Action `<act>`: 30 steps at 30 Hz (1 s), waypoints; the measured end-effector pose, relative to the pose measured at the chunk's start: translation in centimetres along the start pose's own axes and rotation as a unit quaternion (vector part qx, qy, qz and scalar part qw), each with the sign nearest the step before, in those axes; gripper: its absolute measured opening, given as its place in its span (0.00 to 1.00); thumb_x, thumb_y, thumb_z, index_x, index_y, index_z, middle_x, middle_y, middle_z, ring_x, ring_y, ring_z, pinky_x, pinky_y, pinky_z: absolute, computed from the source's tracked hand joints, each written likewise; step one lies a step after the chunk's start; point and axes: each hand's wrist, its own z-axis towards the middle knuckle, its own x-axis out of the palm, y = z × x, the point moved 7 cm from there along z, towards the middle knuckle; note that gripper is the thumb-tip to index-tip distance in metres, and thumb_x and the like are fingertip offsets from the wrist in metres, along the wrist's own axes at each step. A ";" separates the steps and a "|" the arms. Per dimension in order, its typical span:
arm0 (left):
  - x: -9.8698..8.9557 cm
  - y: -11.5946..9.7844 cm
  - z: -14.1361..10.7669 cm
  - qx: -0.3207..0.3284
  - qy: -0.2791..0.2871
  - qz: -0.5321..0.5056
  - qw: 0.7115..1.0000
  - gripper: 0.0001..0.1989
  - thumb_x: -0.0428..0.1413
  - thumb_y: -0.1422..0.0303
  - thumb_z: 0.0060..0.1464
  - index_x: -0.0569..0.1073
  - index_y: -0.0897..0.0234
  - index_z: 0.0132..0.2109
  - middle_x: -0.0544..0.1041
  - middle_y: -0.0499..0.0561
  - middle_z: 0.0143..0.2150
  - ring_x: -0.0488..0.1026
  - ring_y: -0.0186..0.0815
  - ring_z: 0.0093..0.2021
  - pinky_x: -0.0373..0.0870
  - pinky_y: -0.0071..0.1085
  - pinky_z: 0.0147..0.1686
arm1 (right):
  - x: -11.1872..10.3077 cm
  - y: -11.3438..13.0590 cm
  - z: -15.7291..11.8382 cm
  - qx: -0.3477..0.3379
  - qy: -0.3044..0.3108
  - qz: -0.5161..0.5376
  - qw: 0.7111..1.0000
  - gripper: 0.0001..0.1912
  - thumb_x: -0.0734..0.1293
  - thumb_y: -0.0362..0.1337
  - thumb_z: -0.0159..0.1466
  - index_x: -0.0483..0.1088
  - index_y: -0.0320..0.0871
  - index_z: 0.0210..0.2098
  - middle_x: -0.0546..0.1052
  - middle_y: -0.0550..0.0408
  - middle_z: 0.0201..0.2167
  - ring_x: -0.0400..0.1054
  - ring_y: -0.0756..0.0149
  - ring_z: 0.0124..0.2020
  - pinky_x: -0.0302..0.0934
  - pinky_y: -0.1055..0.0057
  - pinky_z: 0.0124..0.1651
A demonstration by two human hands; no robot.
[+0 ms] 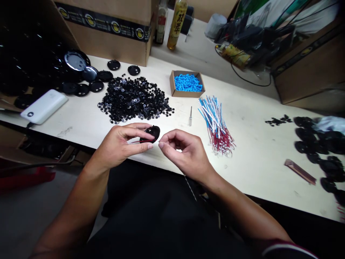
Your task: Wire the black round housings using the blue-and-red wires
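My left hand (pixel 121 142) grips a round black disc (pixel 153 132) just over the table's front edge. A thin red wire (pixel 142 141) runs across the disc under the left fingers. Right of the disc, my right hand (pixel 185 151) is pinched, thumb against forefinger; what lies between the fingertips is too small to make out. A thin strand (pixel 190 187) hangs below the right hand. Beyond the hands are a heap of small black round parts (pixel 134 99), a small screwdriver (pixel 190 117) and a bundle of blue, white and red wires (pixel 217 126).
A small carton of blue pieces (pixel 187 94) stands at the back. White power bank (pixel 44 107) and several black discs (pixel 96 86) lie left. Far right are more black discs (pixel 331 140) and a brownish bar (pixel 300 172). Bottles (pixel 177 25) stand behind, beside a large box (pixel 107 21).
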 end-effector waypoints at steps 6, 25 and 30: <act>-0.1 -0.2 0.1 0.013 -0.005 0.008 1.000 0.11 0.75 0.61 0.50 0.90 0.52 0.42 0.85 0.54 0.58 0.77 0.50 0.65 0.72 0.43 0.68 | 0.0 0.2 0.1 0.010 0.004 0.013 1.000 0.02 0.74 0.34 0.67 0.79 0.43 0.38 0.78 0.56 0.31 0.68 0.69 0.30 0.62 0.71 0.33; -0.2 0.7 0.1 -0.012 0.007 -0.010 1.000 0.12 0.75 0.58 0.50 0.90 0.52 0.43 0.84 0.54 0.60 0.76 0.52 0.66 0.70 0.45 0.69 | -1.3 2.8 0.1 -0.066 -0.016 -0.178 0.982 0.10 0.72 0.34 0.68 0.79 0.44 0.49 0.80 0.57 0.33 0.71 0.69 0.30 0.65 0.70 0.38; -0.3 0.7 0.0 -0.015 0.007 -0.010 1.000 0.13 0.75 0.57 0.49 0.90 0.53 0.42 0.84 0.55 0.60 0.76 0.53 0.65 0.71 0.46 0.68 | -1.3 3.1 0.3 -0.073 -0.008 -0.203 0.976 0.06 0.72 0.34 0.68 0.79 0.45 0.44 0.81 0.56 0.33 0.71 0.67 0.30 0.64 0.69 0.37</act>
